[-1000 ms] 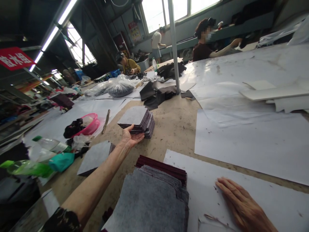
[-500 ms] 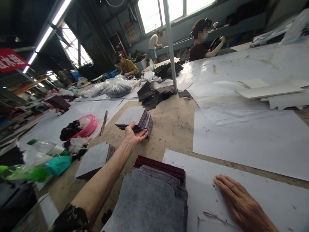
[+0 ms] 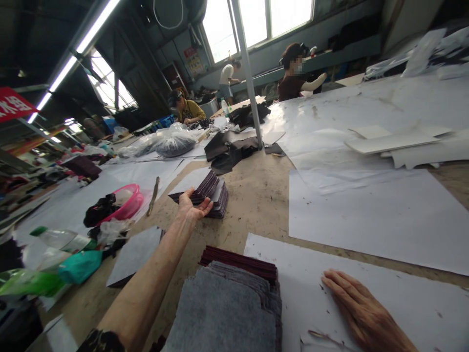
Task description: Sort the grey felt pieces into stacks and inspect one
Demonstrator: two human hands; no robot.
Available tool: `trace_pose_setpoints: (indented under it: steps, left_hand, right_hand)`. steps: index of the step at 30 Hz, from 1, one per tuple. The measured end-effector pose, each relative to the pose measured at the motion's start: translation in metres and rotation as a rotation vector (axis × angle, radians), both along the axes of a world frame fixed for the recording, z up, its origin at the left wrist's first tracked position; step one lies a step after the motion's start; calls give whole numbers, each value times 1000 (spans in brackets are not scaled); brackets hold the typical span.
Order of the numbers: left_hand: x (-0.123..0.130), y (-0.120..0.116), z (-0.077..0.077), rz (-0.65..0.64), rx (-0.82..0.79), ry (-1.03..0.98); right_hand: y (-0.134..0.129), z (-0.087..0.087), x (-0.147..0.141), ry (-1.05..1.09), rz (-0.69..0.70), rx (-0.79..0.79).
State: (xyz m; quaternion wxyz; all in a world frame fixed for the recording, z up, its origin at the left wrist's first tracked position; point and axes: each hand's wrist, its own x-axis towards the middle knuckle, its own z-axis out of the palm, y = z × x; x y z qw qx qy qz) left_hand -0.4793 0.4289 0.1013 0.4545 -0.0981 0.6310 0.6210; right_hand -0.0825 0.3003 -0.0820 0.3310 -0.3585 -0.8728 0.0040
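A big stack of grey sheets point(image 3: 223, 313) lies nearest. On its right, the right hand point(image 3: 366, 308) rests flat on white board point(image 3: 296, 274). Farther left, the left hand point(image 3: 192, 208), nearer of the 2, grips the upper pile point(image 3: 192, 182), just beyond its palm, squarish without clear long axis, offset left from the lower pile point(image 3: 220, 203).

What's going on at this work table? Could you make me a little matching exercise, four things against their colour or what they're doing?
1. Left hand
2. Right hand
3. Basin
4. Post

A. Pink
B. Resting on a white sheet
C. Grey
D. Holding grey-topped pieces between thumb and fingers

Right pairs: 1-D, 2-B, 3-A, 4-C
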Motion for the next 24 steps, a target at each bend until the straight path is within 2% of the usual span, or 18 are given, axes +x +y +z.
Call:
trace_pose_setpoints:
  steps: [12,18,24]
  left_hand:
    - [-13,6,-3,26,-134,46]
    - [-12,10,6,-47,-76,27]
    - [-16,13,6,-15,-57,64]
  right_hand:
    - [0,-2,1,-15,-7,-4]
    - [0,-1,0,6,-1,-7]
    - [1,-2,0,-9,-6,1]
